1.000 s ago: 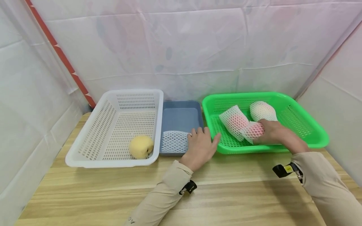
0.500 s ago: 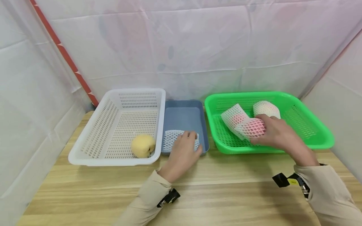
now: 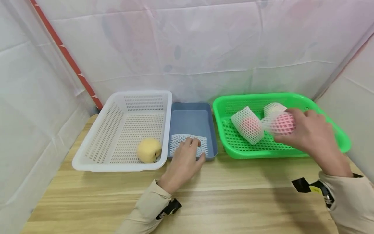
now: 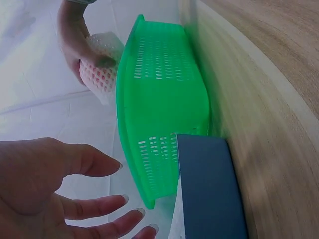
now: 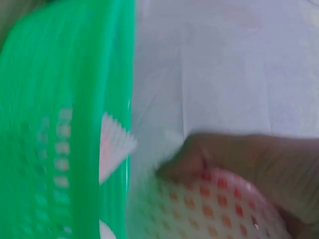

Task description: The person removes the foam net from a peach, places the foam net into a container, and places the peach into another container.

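My right hand (image 3: pixel 312 130) grips a red round fruit (image 3: pixel 282 123) in a white foam net, held above the green basket (image 3: pixel 257 154). The net's loose end points left. In the right wrist view, thumb and fingers close round the netted fruit (image 5: pixel 214 209), though blur hides detail. Inside the basket lie another red fruit (image 3: pixel 250 126) in a net and a paler netted fruit (image 3: pixel 273 109), partly hidden. My left hand (image 3: pixel 182 164) is over the front of the blue-grey tray (image 3: pixel 191 118), beside a flat white foam net (image 3: pixel 176 143). Its fingers (image 4: pixel 99 209) are loosely bent and hold nothing.
At the left stands a white basket (image 3: pixel 117 167) with one bare yellow fruit (image 3: pixel 148 150) in its front right corner. The tray sits between the two baskets. Wooden table (image 3: pixel 228 201) runs along the front; white sheeting (image 3: pixel 204 48) hangs behind and at the sides.
My right hand has lifted the netted red fruit out of the green basket, moving up and right. My left hand has shifted left from the green basket's edge to over the tray.
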A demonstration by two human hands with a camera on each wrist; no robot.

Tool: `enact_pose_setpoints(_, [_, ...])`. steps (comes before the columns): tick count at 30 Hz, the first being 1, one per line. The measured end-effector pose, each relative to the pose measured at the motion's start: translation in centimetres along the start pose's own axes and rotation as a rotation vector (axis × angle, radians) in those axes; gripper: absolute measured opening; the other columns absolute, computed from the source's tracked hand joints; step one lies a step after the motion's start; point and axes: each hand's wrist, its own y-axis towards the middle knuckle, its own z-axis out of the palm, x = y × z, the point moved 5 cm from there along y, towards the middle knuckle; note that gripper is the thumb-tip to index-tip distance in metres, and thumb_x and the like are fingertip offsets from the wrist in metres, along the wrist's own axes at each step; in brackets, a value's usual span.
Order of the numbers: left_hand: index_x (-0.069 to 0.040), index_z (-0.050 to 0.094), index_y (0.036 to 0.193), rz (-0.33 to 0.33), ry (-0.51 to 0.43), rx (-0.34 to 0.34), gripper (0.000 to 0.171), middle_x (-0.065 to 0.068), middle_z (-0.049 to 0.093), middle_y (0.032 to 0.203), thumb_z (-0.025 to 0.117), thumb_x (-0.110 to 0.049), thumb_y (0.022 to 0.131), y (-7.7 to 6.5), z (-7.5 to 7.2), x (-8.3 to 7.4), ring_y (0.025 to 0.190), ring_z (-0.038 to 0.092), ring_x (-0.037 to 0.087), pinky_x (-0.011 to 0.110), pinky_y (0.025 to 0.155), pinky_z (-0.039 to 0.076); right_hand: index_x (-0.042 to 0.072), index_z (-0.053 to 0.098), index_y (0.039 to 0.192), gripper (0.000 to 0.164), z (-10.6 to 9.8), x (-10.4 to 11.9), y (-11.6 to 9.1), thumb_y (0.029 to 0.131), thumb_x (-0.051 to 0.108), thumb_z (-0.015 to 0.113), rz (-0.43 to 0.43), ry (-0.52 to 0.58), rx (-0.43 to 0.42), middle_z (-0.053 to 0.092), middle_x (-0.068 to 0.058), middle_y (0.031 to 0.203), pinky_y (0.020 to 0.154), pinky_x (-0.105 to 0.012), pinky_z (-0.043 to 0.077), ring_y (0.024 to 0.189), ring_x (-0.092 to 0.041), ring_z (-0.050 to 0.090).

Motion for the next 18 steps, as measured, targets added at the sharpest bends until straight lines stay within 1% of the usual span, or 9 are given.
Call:
enact_pose_setpoints(2, [-0.004,0.062,0.110,0.011,0.004,0.004,0.029,0.009,0.061,0.101,0.063,-0.026,0.092,-0.1,0.1,-0.1,0.088,0.058,0.026,0.034,0.075,0.051,0.000,0.046,0.131,0.087,0.5,1.0,-0.6,0.063,0.037,0.085,-0.078,0.031,0.046,0.051,-0.033,0.100,0.057,-0.049,0.041,0.084,-0.047,0.050])
enact_pose_setpoints(3, [-0.004,0.062,0.111,0.018,0.004,0.006,0.029,0.010,0.061,0.101,0.064,-0.026,0.091,-0.1,0.2,-0.2,0.089,0.059,0.026,0.034,0.075,0.051,0.001,0.047,0.132,0.088,0.8,1.7,-0.9,0.062,0.036,0.086,-0.113,0.047,0.058,0.053,-0.031,0.100,0.055,-0.044,0.041,0.083,-0.044,0.052])
enact_pose_setpoints(4, [-0.004,0.062,0.111,0.023,0.006,0.007,0.029,0.010,0.061,0.101,0.064,-0.026,0.091,-0.3,0.2,-0.1,0.089,0.059,0.027,0.034,0.075,0.051,0.002,0.048,0.132,0.088,1.1,2.5,-1.3,0.060,0.035,0.087,-0.144,0.062,0.058,0.054,-0.031,0.101,0.057,-0.043,0.041,0.084,-0.043,0.052])
enact_pose_setpoints(6, [-0.004,0.062,0.112,0.027,0.002,0.021,0.030,0.010,0.061,0.102,0.064,-0.025,0.091,-0.7,0.2,0.1,0.090,0.060,0.027,0.035,0.076,0.052,0.005,0.049,0.134,0.090,1.5,4.1,-2.1,0.057,0.031,0.089,-0.189,0.107,0.045,0.054,-0.031,0.105,0.061,-0.046,0.042,0.088,-0.043,0.051])
enact_pose_setpoints(9, [-0.004,0.061,0.114,0.032,-0.012,0.048,0.033,0.010,0.061,0.106,0.065,-0.025,0.090,-1.6,0.2,0.5,0.094,0.060,0.028,0.036,0.079,0.052,0.007,0.050,0.134,0.092,1.8,6.7,-3.9,0.053,0.023,0.090,-0.262,0.191,-0.004,0.053,-0.029,0.110,0.064,-0.051,0.045,0.092,-0.041,0.049])
enact_pose_setpoints(11, [-0.003,0.060,0.115,0.038,-0.018,0.064,0.032,0.010,0.060,0.107,0.064,-0.024,0.090,-2.4,0.2,0.9,0.095,0.059,0.027,0.037,0.081,0.051,0.007,0.051,0.134,0.094,2.2,8.5,-5.1,0.050,0.021,0.091,-0.321,0.241,-0.026,0.053,-0.025,0.113,0.065,-0.054,0.049,0.095,-0.037,0.049])
enact_pose_setpoints(13, [-0.003,0.060,0.114,0.059,-0.017,0.070,0.031,0.010,0.059,0.106,0.064,-0.023,0.090,-3.3,0.1,1.3,0.095,0.058,0.026,0.037,0.081,0.051,0.009,0.052,0.133,0.094,2.9,10.2,-6.2,0.048,0.020,0.090,-0.383,0.286,-0.040,0.054,-0.020,0.115,0.069,-0.055,0.050,0.098,-0.034,0.049])
enact_pose_setpoints(16, [-0.002,0.060,0.112,0.089,-0.011,0.076,0.030,0.010,0.059,0.104,0.064,-0.021,0.089,-4.7,0.1,1.8,0.093,0.059,0.026,0.038,0.081,0.051,0.012,0.054,0.132,0.096,4.5,12.2,-7.4,0.044,0.023,0.090,-0.463,0.294,-0.063,0.055,-0.015,0.116,0.073,-0.052,0.051,0.101,-0.029,0.049])
enact_pose_setpoints(18, [-0.002,0.060,0.112,0.098,-0.012,0.077,0.030,0.011,0.059,0.104,0.066,-0.020,0.088,-5.6,0.3,2.3,0.094,0.060,0.026,0.039,0.082,0.051,0.012,0.055,0.132,0.096,5.9,13.1,-7.8,0.044,0.024,0.090,-0.511,0.290,-0.049,0.056,-0.012,0.115,0.076,-0.050,0.052,0.102,-0.028,0.049])
